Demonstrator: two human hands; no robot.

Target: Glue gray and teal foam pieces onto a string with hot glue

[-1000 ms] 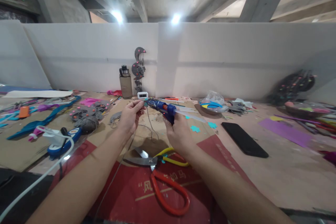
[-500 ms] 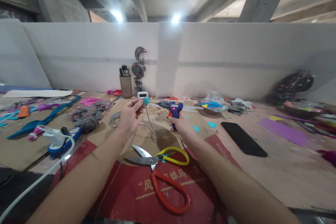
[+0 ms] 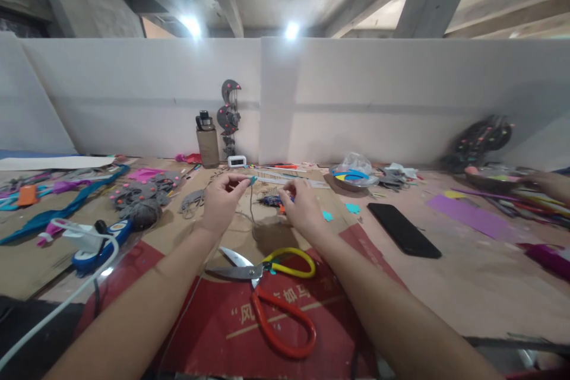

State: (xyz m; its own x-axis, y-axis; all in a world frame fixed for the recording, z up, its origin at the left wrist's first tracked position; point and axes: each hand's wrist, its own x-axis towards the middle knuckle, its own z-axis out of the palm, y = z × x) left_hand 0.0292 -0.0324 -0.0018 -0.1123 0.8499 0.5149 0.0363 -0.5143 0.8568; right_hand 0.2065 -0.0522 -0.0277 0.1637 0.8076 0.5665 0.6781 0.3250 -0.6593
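My left hand (image 3: pixel 224 199) is closed, pinching a small teal cut-out piece (image 3: pixel 253 180) between thumb and fingertips. A grey cord (image 3: pixel 252 205) hangs below that piece. My right hand (image 3: pixel 303 205) is just to the right, fingers loosely curled and apart, with nothing visible in them. Beside its thumb a blue glue gun (image 3: pixel 269 200) with an orange trigger is low over the cardboard, partly hidden by the hand. Nearer to me lie large scissors (image 3: pixel 253 273) with one yellow and one red handle, blades apart. Two teal cut-outs (image 3: pixel 328 216) are right of my right hand.
A black phone (image 3: pixel 403 230) and purple sheet (image 3: pixel 472 217) lie on the right. At the back stand a bottle (image 3: pixel 207 141) and a small white clock (image 3: pixel 237 161). A blue power strip (image 3: pixel 102 243) with a white cable is on the left. Another person's hand (image 3: pixel 550 184) reaches in at the right edge.
My right hand has let go of the glue gun, which is now lower, beside the thumb. My left hand has moved slightly down with the teal piece. Another person's hand has appeared at right.
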